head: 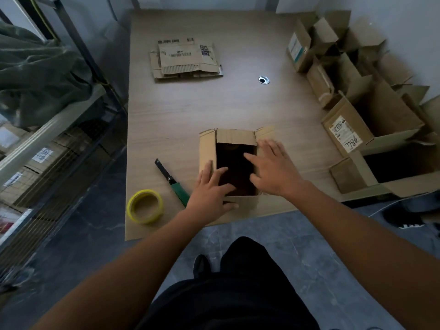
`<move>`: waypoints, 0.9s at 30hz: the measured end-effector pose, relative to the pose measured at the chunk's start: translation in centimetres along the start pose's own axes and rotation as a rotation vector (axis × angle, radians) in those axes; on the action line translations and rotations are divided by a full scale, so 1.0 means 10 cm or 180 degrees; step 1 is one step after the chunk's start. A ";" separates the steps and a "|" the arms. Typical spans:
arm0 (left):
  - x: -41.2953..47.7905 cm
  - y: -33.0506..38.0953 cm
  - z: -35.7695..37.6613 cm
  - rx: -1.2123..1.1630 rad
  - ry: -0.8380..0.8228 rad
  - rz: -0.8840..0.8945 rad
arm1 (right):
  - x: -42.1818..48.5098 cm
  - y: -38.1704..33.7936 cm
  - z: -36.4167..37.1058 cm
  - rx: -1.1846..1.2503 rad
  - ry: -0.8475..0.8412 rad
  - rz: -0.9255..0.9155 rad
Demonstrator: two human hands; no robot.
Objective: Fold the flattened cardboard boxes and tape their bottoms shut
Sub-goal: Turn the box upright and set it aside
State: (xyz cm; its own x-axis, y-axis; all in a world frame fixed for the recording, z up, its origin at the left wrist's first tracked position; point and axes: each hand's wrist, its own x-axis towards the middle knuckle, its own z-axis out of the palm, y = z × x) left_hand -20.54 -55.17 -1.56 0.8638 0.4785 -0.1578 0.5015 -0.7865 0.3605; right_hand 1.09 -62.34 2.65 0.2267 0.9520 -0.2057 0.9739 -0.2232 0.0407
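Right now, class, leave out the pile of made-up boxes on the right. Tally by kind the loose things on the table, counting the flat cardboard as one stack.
Yellow tape roll: 1
Green-handled utility knife: 1
Open cardboard box: 1
Stack of flattened cardboard boxes: 1
Total: 4

Counter (190, 108), centre: bare wood runs free between the flattened stack (185, 58) at far left and the open box (234, 136) by the near edge. Right side: folded boxes (371, 115) crowd the edge in a row. Near left: knife (166, 173) and tape roll (142, 192) lie just beside the open box. Left: shelving rack (47, 134) flanks the counter.
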 end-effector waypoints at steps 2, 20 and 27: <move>0.03 -0.02 0.05 0.0081 0.0044 0.0044 | 0.17 -0.01 -0.01 -0.0212 -0.0024 0.0179; 0.02 0.06 -0.08 -0.2054 0.0493 -0.1015 | 0.78 0.01 0.05 0.1671 0.0156 0.0770; 0.42 0.09 -0.24 -0.2956 0.0580 -0.2162 | 0.19 0.43 -0.18 0.2051 0.0739 0.0697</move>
State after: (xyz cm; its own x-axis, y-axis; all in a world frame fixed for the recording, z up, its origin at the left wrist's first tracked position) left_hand -16.60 -52.95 0.37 0.3736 0.8000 -0.4696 0.5648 0.2054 0.7992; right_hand 5.67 -61.14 4.25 0.4819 0.8752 -0.0427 0.7244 -0.4253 -0.5426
